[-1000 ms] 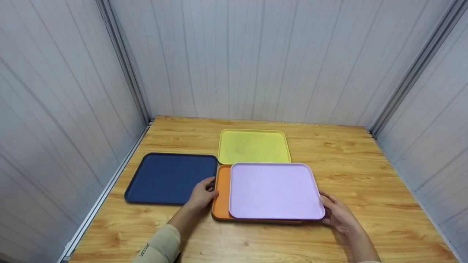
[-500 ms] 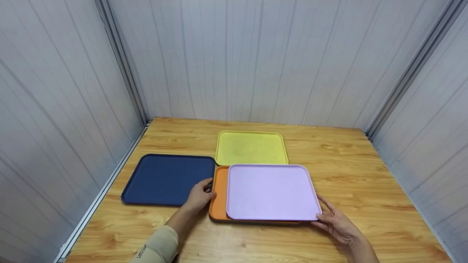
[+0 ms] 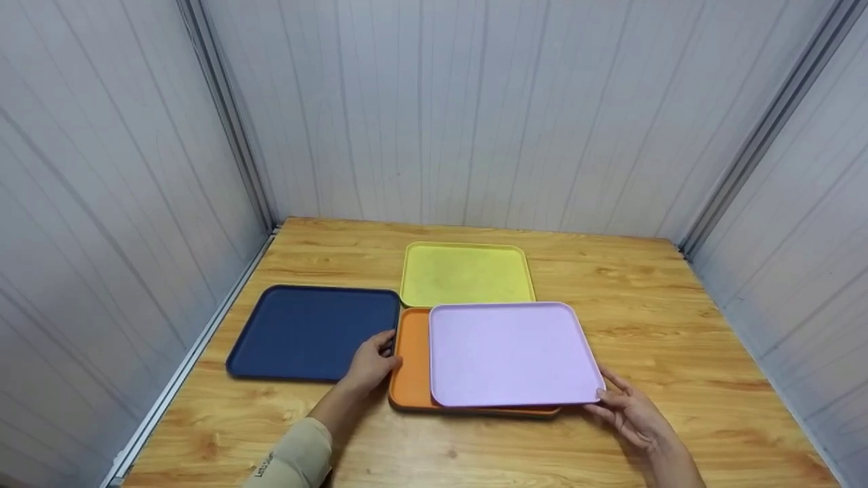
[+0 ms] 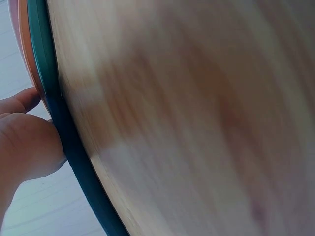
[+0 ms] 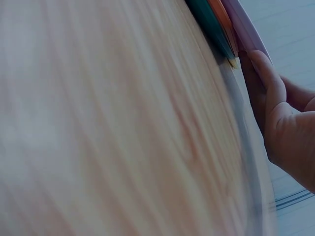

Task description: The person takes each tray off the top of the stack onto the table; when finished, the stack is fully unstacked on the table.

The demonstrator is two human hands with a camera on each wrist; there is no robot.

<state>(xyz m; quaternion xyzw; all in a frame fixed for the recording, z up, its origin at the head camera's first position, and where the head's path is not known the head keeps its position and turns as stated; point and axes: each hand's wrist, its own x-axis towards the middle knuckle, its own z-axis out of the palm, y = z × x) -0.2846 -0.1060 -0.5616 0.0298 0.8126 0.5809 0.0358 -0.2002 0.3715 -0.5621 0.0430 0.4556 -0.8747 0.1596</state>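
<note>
- Near the front of the wood-grain table (image 3: pixel 644 285), the pale purple, round-cornered rectangular tray (image 3: pixel 512 356) lies over an orange round-cornered tray (image 3: pixel 412 359), shifted right past its end; a green tray (image 4: pixel 42 49) sits under the orange one.
- Its long axis runs left to right, the short sides facing the two hands; its right end is slightly raised.
- Right hand (image 3: pixel 634 417): nearly closed, pinching the purple tray's near right corner, thumb above, fingers beneath.
- Left hand (image 3: pixel 369 366): partly open, thumb and forefinger apart, touching the orange tray's left rim, beside a dark blue rectangular tray (image 3: pixel 312 332).
- Beyond lies a yellow rectangular tray (image 3: pixel 468 274), also lengthwise left to right.
</note>
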